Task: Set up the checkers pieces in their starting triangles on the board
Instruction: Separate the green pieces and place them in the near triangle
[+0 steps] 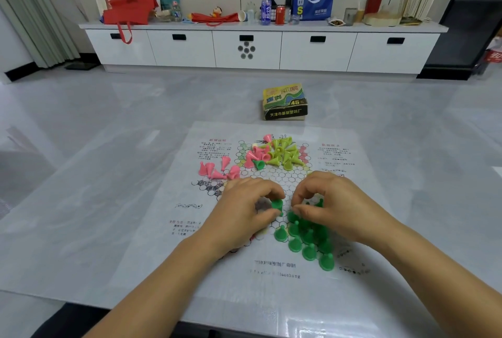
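Head view: hands at the green pieces (295, 244) on the board (187, 245).
Left hand (241, 212) pinches one piece (277, 204); right hand (334, 207) fingers curl among them, grip unclear.

One board (190, 193), one box (285, 101), two hands (244, 210) (336, 202), pieces (281, 234) in three colours.

The board (353, 164) is thin printed paper with a slight sheen. The green pieces (294, 244), pink pieces (214, 172) and yellow pieces (285, 153) are smooth plastic. The table (81, 202) is glossy, marble-patterned. The box (285, 101) is worn cardboard.
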Demonstrator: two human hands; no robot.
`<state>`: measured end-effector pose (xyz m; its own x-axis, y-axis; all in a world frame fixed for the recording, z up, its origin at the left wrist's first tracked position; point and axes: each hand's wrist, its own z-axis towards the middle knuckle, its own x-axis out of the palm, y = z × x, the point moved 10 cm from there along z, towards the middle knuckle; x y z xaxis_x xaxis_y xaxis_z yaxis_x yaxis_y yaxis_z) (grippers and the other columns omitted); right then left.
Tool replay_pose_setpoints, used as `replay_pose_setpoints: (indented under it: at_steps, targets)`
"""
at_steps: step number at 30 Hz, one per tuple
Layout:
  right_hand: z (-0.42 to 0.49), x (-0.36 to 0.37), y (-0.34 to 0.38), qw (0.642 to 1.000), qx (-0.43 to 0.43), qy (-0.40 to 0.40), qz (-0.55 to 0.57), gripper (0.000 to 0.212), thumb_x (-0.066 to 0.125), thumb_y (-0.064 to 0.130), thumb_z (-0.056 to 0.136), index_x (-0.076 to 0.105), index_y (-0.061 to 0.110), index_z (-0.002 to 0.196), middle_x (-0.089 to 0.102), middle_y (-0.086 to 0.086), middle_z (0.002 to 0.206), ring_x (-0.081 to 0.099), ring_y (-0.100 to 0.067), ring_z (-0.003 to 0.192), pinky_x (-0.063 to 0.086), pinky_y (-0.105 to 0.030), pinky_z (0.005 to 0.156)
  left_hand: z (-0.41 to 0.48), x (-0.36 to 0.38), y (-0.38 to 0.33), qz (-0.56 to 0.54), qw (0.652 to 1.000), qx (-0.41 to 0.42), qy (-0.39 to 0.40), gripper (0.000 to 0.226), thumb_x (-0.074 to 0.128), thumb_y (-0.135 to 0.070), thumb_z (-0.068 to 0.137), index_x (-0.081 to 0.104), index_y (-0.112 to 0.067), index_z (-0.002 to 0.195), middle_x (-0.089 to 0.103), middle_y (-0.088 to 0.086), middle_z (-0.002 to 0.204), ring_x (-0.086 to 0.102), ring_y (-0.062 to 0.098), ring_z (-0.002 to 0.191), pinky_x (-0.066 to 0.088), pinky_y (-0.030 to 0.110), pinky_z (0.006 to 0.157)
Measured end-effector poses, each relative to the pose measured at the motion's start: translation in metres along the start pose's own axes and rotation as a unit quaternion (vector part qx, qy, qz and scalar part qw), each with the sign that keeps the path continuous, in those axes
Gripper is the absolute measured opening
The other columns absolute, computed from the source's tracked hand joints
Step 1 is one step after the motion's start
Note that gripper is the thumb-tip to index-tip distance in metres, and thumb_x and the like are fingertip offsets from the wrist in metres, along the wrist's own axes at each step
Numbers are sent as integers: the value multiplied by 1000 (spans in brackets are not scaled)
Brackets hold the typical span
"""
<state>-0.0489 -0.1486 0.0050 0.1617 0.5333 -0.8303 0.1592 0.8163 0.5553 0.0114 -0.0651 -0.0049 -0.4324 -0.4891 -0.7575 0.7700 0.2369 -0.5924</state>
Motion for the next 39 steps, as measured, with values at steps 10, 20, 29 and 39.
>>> replay_pose_setpoints:
  at_steps: [10,20,29,39]
  targets:
    - [-8,-28,-26,996,54,-52,38,12,59,31,85,57,34,73,59,14,85,53,2,82,37,-6,68,-1,-1,0,65,997,34,5,23,60,-30,82,65,-25,104,63,-10,101,49,8,99,22,26,94]
    - [-22,-31,-67,982,134,-61,115,10,60,26,85,67,21,80,68,1,80,57,-15,74,42,-23,66,-2,-11,2,51,999,12,0,6,56,-18,82,51,-19,85,58,-5,81,49,11,80,31,22,77]
    - [-24,-25,-70,976,142,-64,155,11,60,26,85,68,22,78,69,-6,79,55,-19,67,42,-24,64,-3,-1,4,48,998,24,27,27,54,-41,72,65,-22,88,57,-12,96,45,6,100,21,27,98]
    - [-23,-22,-69,978,142,-55,143,9,61,24,85,67,18,83,52,10,63,45,0,50,36,-6,49,-2,5,1,0,999,47,15,26,61,-46,68,63,-35,91,53,-33,75,43,-16,91,20,21,97]
